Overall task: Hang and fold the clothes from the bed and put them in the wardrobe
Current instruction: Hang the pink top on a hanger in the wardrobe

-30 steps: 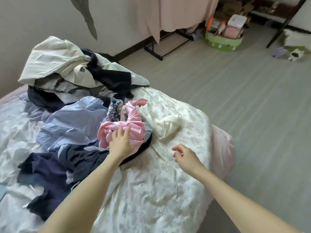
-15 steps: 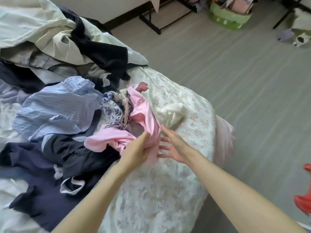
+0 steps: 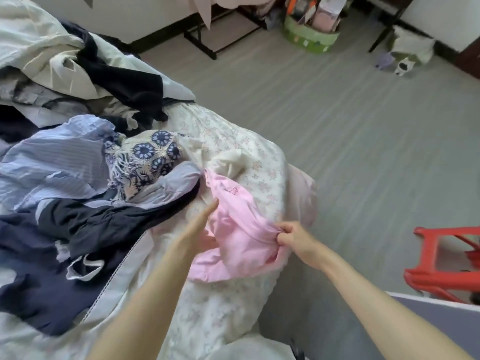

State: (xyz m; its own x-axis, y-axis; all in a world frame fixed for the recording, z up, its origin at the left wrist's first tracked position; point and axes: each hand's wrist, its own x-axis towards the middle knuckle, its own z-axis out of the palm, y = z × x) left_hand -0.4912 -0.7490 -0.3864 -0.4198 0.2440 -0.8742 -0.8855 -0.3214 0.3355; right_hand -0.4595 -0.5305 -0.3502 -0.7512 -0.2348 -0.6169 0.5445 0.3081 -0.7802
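A pink garment (image 3: pixel 241 235) lies pulled out near the corner of the bed (image 3: pixel 233 307), on the floral sheet. My right hand (image 3: pixel 293 237) pinches its right edge. My left hand (image 3: pixel 200 224) lies against the garment's left side with its fingers straight. Behind them sits the clothes pile: a light blue striped shirt (image 3: pixel 52 167), a navy garment (image 3: pixel 52 255), a blue-and-cream patterned scarf (image 3: pixel 150 157), and cream and black clothes (image 3: pixel 78 63) further back.
Grey floor (image 3: pixel 337 126) runs to the right of the bed. A red plastic stool (image 3: pixel 446 263) stands at the right edge. A green basket (image 3: pixel 309 37) of items and a black-legged rack (image 3: pixel 207 40) stand along the far wall.
The pink garment has been drawn out of the pile toward the bed corner, uncovering the patterned scarf. My right hand went from open to pinching the garment's edge; my left hand released its grip.
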